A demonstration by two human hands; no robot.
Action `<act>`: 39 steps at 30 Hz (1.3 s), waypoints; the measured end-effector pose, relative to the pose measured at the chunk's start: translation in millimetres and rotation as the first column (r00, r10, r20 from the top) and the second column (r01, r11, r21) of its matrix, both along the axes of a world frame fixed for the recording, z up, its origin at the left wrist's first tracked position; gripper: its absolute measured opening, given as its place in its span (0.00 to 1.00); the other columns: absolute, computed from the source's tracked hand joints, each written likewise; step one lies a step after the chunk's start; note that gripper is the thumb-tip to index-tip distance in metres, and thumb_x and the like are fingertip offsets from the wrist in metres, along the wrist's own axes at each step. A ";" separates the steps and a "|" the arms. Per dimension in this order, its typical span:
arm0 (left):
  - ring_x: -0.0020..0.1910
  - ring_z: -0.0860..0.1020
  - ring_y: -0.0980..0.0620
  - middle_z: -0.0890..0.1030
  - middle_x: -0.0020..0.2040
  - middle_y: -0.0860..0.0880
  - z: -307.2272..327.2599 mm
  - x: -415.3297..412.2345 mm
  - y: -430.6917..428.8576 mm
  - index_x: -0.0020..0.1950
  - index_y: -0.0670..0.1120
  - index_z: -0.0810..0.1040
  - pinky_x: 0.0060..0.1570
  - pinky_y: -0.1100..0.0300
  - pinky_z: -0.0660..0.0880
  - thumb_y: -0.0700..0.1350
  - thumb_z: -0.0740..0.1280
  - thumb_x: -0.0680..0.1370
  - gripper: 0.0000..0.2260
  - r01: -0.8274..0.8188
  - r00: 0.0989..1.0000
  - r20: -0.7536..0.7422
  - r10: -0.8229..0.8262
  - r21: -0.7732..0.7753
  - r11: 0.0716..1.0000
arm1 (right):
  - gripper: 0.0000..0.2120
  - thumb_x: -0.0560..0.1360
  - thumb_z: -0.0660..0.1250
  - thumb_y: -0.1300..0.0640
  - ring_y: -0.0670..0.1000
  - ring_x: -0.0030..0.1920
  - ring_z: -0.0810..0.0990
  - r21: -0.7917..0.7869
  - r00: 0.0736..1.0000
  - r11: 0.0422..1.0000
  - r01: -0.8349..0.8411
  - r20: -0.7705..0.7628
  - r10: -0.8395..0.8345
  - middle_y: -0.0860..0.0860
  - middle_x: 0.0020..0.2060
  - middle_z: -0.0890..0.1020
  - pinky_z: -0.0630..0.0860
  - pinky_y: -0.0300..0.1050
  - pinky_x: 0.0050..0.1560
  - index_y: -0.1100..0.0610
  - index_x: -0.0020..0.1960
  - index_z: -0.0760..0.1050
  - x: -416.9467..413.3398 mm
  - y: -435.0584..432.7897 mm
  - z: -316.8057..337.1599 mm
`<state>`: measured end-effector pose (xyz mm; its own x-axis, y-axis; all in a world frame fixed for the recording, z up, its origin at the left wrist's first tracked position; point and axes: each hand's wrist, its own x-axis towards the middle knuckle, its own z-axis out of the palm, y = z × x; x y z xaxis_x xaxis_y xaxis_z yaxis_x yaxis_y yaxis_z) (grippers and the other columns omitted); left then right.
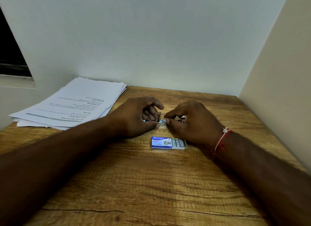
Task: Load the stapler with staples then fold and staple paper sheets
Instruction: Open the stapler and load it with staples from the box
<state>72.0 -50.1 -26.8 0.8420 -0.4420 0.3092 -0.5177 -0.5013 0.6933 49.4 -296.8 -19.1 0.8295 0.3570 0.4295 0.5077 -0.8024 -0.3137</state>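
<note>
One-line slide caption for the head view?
Left hand and right hand hold the stapler; staple box nearer, paper stack left.

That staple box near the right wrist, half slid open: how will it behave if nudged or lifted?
The staple box looks small and cardboard, so probably light and apt to slide on the wooden table. Its tray sticks out of the blue sleeve, so lifting by the sleeve alone may let the tray slip out and spill the staple strips.

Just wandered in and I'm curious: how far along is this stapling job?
Early. Done: the staple box is slid open. In hand: the left hand and right hand grip the stapler, seemingly loading it. Left: the paper stack lies flat, unfolded.
</note>
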 end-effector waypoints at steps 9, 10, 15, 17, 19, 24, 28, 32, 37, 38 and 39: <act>0.48 0.87 0.58 0.89 0.50 0.55 -2.1 -0.4 -0.1 0.69 0.57 0.82 0.52 0.65 0.83 0.43 0.85 0.75 0.26 0.006 1.000 0.007 -0.006 -0.023 1.000 | 0.17 0.73 0.75 0.60 0.39 0.58 0.81 0.095 0.994 0.993 -0.067 -0.085 0.075 0.35 0.53 0.86 0.76 0.46 0.59 0.40 0.54 0.89 -1.3 -3.1 1.6; 0.48 0.87 0.58 0.89 0.50 0.55 -2.0 -1.3 -0.8 0.70 0.57 0.82 0.52 0.64 0.84 0.43 0.85 0.74 0.26 0.007 1.000 0.012 -0.007 -0.030 1.000 | 0.18 0.73 0.75 0.61 0.39 0.60 0.81 0.094 0.991 0.992 -0.090 -0.093 0.099 0.35 0.54 0.86 0.76 0.48 0.63 0.40 0.54 0.89 -1.7 -1.9 0.7; 0.49 0.87 0.51 0.88 0.50 0.54 -1.5 -1.7 -2.5 0.67 0.57 0.83 0.55 0.53 0.86 0.40 0.85 0.75 0.24 0.004 1.000 0.014 -0.003 -0.067 0.998 | 0.21 0.72 0.71 0.62 0.41 0.63 0.80 0.145 0.980 0.982 -0.123 -0.138 0.143 0.35 0.57 0.85 0.75 0.55 0.70 0.39 0.55 0.89 0.1 -0.4 -2.2; 0.49 0.87 0.50 0.88 0.50 0.53 -1.5 -1.1 -2.4 0.64 0.57 0.84 0.55 0.51 0.86 0.40 0.84 0.75 0.22 0.002 1.000 0.002 -0.002 -0.079 0.997 | 0.22 0.74 0.71 0.66 0.39 0.61 0.80 0.173 0.973 0.978 -0.118 -0.177 0.149 0.36 0.57 0.85 0.76 0.48 0.65 0.41 0.54 0.89 0.1 -1.3 -1.4; 0.49 0.87 0.50 0.88 0.50 0.53 -1.3 -1.2 -3.4 0.60 0.57 0.85 0.54 0.50 0.86 0.40 0.84 0.75 0.19 -0.001 1.000 0.007 0.002 -0.086 0.996 | 0.22 0.74 0.69 0.67 0.38 0.60 0.80 0.196 0.967 0.975 -0.104 -0.211 0.145 0.37 0.56 0.85 0.76 0.45 0.61 0.42 0.54 0.89 -0.1 -1.7 -1.0; 0.49 0.87 0.52 0.89 0.49 0.56 -0.8 -0.6 -4.7 0.55 0.54 0.86 0.52 0.51 0.86 0.39 0.83 0.76 0.15 0.004 1.000 0.024 -0.003 -0.069 0.998 | 0.19 0.73 0.68 0.64 0.42 0.60 0.81 0.192 0.967 0.979 -0.063 -0.230 0.107 0.39 0.55 0.86 0.80 0.52 0.63 0.42 0.51 0.88 1.8 -2.8 -1.5; 0.49 0.87 0.49 0.89 0.49 0.54 -3.0 0.6 -4.6 0.55 0.54 0.85 0.52 0.48 0.86 0.39 0.84 0.76 0.14 0.017 1.000 0.017 -0.016 -0.085 0.996 | 0.17 0.73 0.69 0.62 0.45 0.61 0.80 0.128 0.978 0.991 -0.039 -0.196 0.064 0.38 0.55 0.85 0.78 0.57 0.66 0.41 0.49 0.87 3.6 -7.8 0.4; 0.49 0.87 0.49 0.89 0.50 0.54 -4.1 2.0 -4.0 0.55 0.55 0.85 0.52 0.48 0.86 0.40 0.84 0.76 0.14 0.021 1.000 0.021 -0.019 -0.074 0.997 | 0.15 0.72 0.69 0.59 0.46 0.59 0.81 0.097 0.984 0.995 -0.028 -0.172 0.045 0.40 0.53 0.86 0.79 0.58 0.66 0.42 0.49 0.88 4.4 -8.0 1.2; 0.49 0.87 0.47 0.90 0.49 0.52 -4.2 1.9 -4.1 0.55 0.53 0.85 0.51 0.49 0.85 0.40 0.84 0.76 0.14 0.025 1.000 0.020 -0.024 -0.085 0.996 | 0.13 0.70 0.68 0.54 0.47 0.59 0.82 0.076 0.992 0.997 -0.002 -0.123 0.011 0.38 0.52 0.86 0.79 0.57 0.64 0.39 0.48 0.87 6.3 -13.9 0.3; 0.49 0.87 0.47 0.90 0.49 0.52 -4.0 1.7 -4.0 0.55 0.53 0.85 0.51 0.49 0.85 0.40 0.84 0.76 0.14 0.025 1.000 0.020 -0.023 -0.083 0.996 | 0.13 0.70 0.68 0.53 0.47 0.59 0.82 0.076 0.993 0.997 0.005 -0.121 0.004 0.38 0.52 0.86 0.79 0.58 0.64 0.39 0.48 0.87 6.8 -15.8 0.7; 0.49 0.87 0.48 0.90 0.49 0.53 -3.6 1.5 -3.9 0.55 0.53 0.85 0.51 0.49 0.86 0.40 0.84 0.76 0.14 0.023 1.000 0.019 -0.022 -0.080 0.997 | 0.13 0.70 0.68 0.53 0.47 0.59 0.81 0.072 0.993 0.997 0.012 -0.122 -0.003 0.38 0.52 0.85 0.79 0.59 0.64 0.39 0.48 0.87 6.7 -17.0 1.7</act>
